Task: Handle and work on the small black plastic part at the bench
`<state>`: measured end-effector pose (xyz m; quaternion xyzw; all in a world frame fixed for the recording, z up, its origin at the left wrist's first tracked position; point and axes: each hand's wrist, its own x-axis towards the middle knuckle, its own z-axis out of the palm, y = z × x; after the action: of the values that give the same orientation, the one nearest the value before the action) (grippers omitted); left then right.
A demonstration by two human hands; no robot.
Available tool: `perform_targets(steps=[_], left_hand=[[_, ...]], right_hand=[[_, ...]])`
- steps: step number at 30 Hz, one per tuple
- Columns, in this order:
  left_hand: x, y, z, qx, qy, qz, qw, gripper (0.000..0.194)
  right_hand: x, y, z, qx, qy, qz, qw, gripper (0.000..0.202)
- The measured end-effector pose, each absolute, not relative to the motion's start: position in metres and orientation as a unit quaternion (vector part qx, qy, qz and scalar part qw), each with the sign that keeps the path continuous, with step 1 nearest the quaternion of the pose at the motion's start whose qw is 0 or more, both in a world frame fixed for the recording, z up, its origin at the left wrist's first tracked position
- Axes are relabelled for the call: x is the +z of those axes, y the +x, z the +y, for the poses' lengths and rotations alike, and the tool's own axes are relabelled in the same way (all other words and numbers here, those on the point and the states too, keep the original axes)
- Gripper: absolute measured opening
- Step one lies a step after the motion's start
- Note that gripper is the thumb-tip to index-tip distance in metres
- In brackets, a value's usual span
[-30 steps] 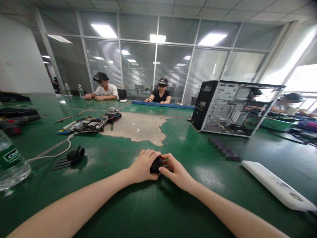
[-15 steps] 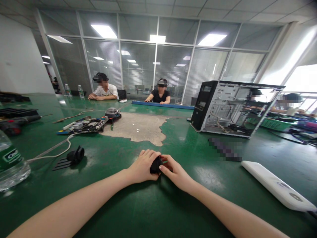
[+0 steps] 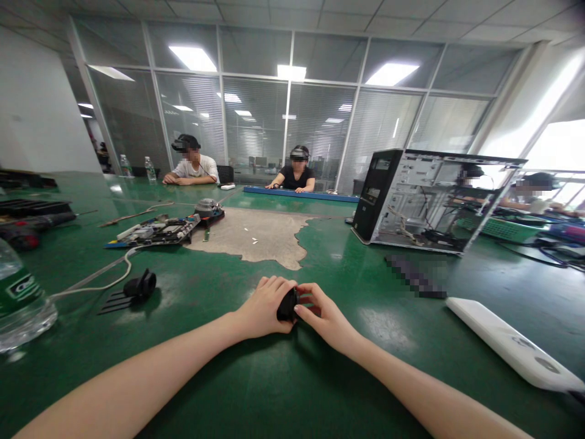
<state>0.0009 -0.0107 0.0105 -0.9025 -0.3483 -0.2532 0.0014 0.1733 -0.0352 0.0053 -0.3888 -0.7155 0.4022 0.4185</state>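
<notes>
A small black part (image 3: 286,306) sits between my two hands, just over the green tabletop (image 3: 292,390); its exact kind is hidden by my fingers. My left hand (image 3: 265,308) wraps round it from the left, with the fingers over its far side and the thumb below. From the right, my right hand (image 3: 326,314) pinches its edge between bent fingers and thumb. To the left lies a black plastic piece (image 3: 137,288) with a round collar and several flat prongs.
Left stand a water bottle (image 3: 22,299) and a drill-like tool (image 3: 36,219). Ahead lie a circuit board (image 3: 158,230) and a fan-like cooler (image 3: 209,209). Rightward are an open computer case (image 3: 411,201) and a white power bank-like slab (image 3: 512,341). Two people (image 3: 297,174) sit opposite.
</notes>
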Motion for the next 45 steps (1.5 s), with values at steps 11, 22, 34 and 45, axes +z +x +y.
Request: perform_targets(steps=[11, 22, 34, 45], left_hand=[[0.0087, 0.0003, -0.0095, -0.256, -0.902, -0.348, 0.003, 0.058], [0.0105, 0.0016, -0.0109, -0.254, -0.903, -0.345, 0.004, 0.057], [0.011, 0.0013, -0.0103, -0.254, -0.903, -0.345, 0.003, 0.057], [0.0095, 0.001, -0.0105, -0.251, -0.903, -0.35, 0.005, 0.058]], right_hand=[[0.0047, 0.1729, -0.0372, 0.407, -0.364, -0.717, 0.433, 0.016], [0.0053, 0.1747, -0.0354, 0.405, -0.388, -0.727, 0.395, 0.024], [0.0029, 0.175, -0.0371, 0.312, -0.361, -0.763, 0.437, 0.019], [0.0057, 0.1745, -0.0382, 0.359, -0.367, -0.755, 0.408, 0.026]])
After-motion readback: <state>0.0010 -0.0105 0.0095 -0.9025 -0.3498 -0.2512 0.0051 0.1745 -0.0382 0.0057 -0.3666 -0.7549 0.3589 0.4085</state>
